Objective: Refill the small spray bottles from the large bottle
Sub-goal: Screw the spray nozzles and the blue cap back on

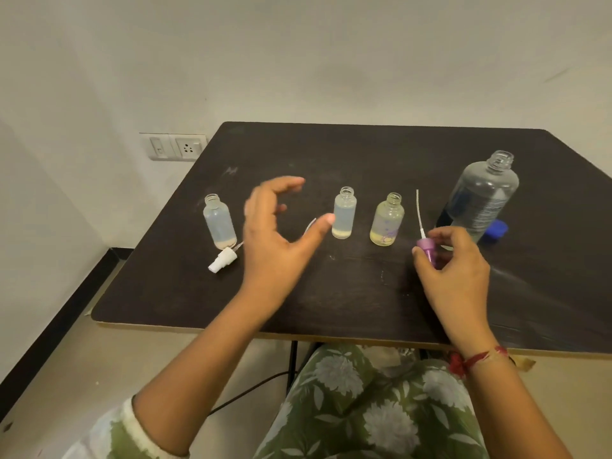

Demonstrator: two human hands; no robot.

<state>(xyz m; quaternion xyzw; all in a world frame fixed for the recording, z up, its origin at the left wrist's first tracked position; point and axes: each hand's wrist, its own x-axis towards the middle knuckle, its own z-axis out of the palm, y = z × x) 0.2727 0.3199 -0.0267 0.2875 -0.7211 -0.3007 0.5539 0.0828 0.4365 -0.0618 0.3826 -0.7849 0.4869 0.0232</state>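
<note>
My left hand (275, 233) hovers spread wide beside the middle small bottle (344, 214); my right hand (455, 260) pinches the purple sprayer (427, 249).

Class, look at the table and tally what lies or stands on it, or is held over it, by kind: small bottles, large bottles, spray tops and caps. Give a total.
Small bottles: 3, left, middle, right
Large bottles: 1
Spray tops: 2 clearly seen, white on the table, purple in the right hand
Caps: 1, blue
Total: 7
</note>
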